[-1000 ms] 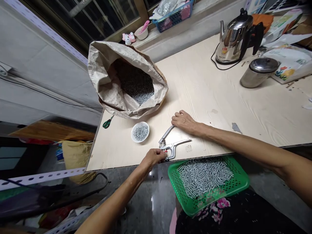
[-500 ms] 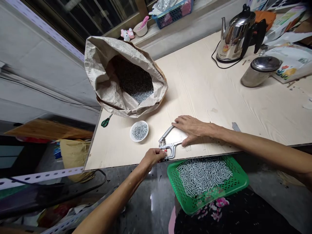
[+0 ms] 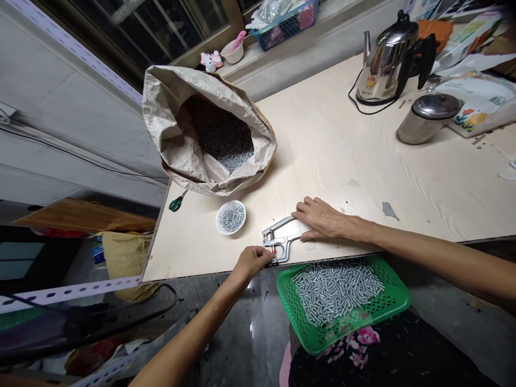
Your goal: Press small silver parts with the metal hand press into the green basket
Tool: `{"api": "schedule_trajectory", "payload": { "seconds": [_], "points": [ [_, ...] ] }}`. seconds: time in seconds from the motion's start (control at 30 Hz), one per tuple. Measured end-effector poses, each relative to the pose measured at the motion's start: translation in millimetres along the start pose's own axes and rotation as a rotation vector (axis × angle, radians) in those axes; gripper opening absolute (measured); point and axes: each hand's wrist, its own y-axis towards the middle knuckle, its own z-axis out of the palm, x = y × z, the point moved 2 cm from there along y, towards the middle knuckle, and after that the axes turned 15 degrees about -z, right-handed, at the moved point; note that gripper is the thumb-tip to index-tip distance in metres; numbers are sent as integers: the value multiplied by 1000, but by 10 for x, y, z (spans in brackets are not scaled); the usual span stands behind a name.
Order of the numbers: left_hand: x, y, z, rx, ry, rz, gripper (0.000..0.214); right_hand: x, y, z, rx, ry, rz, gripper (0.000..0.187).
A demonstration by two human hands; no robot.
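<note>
Silver snap-fastener pliers [image 3: 285, 242] lie near the front edge of the table, jaw toward the left. Around their two handle ends my right hand [image 3: 320, 219] is closed, fingers on the upper handle, thumb at the lower one. My left hand [image 3: 255, 259] pinches at the jaw, beside a small red part; whatever is between the fingertips is too small to make out. A white bowl [image 3: 231, 218] of small metal pieces stands just beyond my left hand. Below the table edge, a green basket [image 3: 284, 306] holds many short metal pieces.
A large woven sack [image 3: 167, 134] of metal pieces leans open at the back left. Green-handled scissors [image 3: 176, 203] lie by the left edge. A steel kettle [image 3: 382, 70] and a lidded canister [image 3: 419, 126] stand at the right, near bags.
My right hand has squeezed the handles closer together, so the upper handle sits lower. My left hand stays at the jaw. The view has shifted slightly.
</note>
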Motion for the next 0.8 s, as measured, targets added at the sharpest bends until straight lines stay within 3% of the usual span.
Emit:
{"api": "schedule_trajectory", "payload": {
  "seconds": [0.07, 0.13, 0.2, 0.3, 0.43, 0.7, 0.8],
  "points": [
    [-75, -62, 22, -270, 181, 137, 32, 40, -7, -8, -1, 7, 25, 47],
    [-220, -111, 95, -473, 317, 365, 28, 70, -8, -6, 2, 22, 45, 53],
    [-383, -95, 199, -484, 402, 606, 41, 100, -11, 2, 6, 36, 39, 58],
    [-562, 42, 297, -330, 475, 833, 62, 154, -47, 3, -8, 48, 33, 57],
    [-624, 216, 279, -227, 542, 851, 59, 222, -132, 3, -73, 29, 113, 54],
    [-658, 191, 347, -348, 532, 759, 19, 182, -39, 129, -39, -42, 135, 8],
    [-684, 220, 388, -385, 531, 734, 23, 113, 23, 171, -16, -2, 113, 17]
  ]
}}
